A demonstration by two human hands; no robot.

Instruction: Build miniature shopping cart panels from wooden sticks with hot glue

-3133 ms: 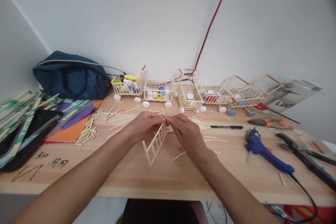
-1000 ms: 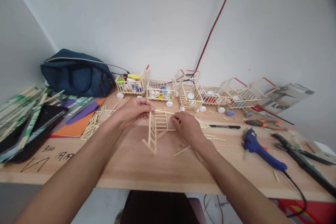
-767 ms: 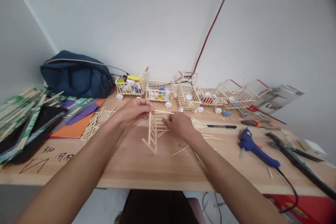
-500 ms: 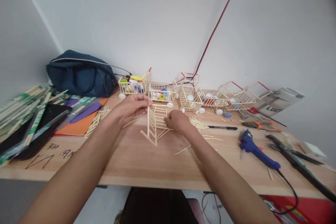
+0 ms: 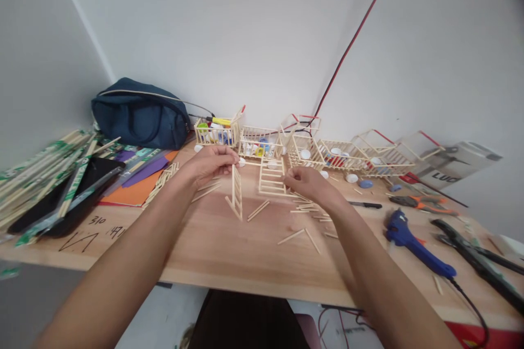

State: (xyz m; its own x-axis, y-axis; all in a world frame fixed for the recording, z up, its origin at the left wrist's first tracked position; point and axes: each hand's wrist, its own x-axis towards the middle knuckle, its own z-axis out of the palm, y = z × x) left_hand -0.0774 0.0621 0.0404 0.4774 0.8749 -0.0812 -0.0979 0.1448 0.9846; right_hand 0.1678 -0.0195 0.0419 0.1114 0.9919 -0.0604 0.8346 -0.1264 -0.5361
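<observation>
My left hand [image 5: 215, 162] pinches the upper end of a narrow ladder-like stick panel [image 5: 237, 192]. The panel stands tilted over the table, with a stick jutting left at its foot. To the right, my right hand [image 5: 308, 181] has closed fingers on the right side of a second ladder-like stick panel [image 5: 272, 180]. A gap lies between the two panels. Loose wooden sticks [image 5: 258, 210] rest on the wood between and below them. The fingertips of my right hand are partly hidden behind its knuckles.
Miniature stick carts [image 5: 259, 140] with bottle-cap wheels line the wall. At left are a blue pouch [image 5: 141, 114], coloured paper [image 5: 126, 188] and bagged sticks [image 5: 49, 169]. A blue glue gun [image 5: 417, 245], pliers [image 5: 421, 204] and black-handled cutters [image 5: 475, 256] lie at right.
My right hand has moved right with its panel, away from the panel in my left hand. Their gap has widened, and the loose sticks between them show more. The view has shifted slightly.
</observation>
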